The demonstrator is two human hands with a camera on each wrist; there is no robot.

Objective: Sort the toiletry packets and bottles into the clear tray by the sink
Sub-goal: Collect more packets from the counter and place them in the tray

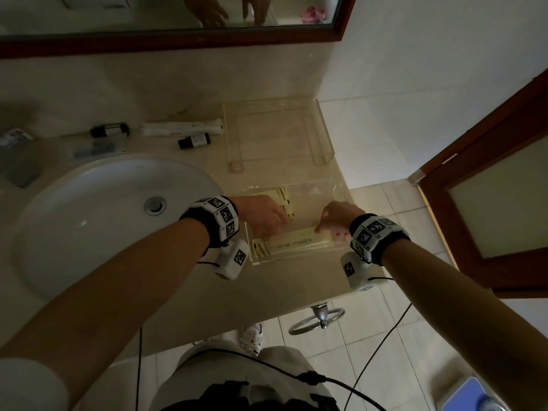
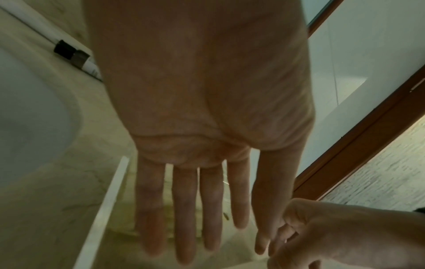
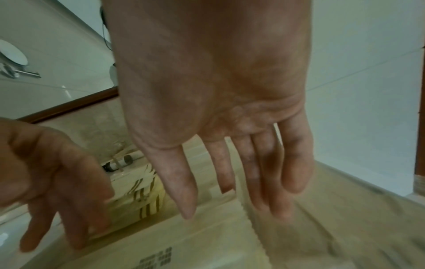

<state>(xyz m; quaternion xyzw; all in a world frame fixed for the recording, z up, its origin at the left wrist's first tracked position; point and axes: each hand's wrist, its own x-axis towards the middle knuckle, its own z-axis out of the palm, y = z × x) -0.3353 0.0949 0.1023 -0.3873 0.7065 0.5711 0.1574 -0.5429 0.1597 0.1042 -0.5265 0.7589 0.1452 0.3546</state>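
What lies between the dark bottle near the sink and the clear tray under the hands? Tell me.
Bare beige countertop, in the head view. The small dark bottle lies behind it, the clear tray in front.

The left hand [image 2: 202, 109] reaches forward, palm seen from below, its fingers [image 2: 186, 209] straight and slightly spread over the clear tray [image 2: 103, 209]. The right hand [image 2: 333, 233] touches its thumb side. A dark-capped bottle [image 2: 76, 56] lies beside its wrist, near the sink [image 2: 27, 118].

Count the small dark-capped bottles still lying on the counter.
2: one bottle behind the sink, another bottle beside the long white packet. More may be hidden.
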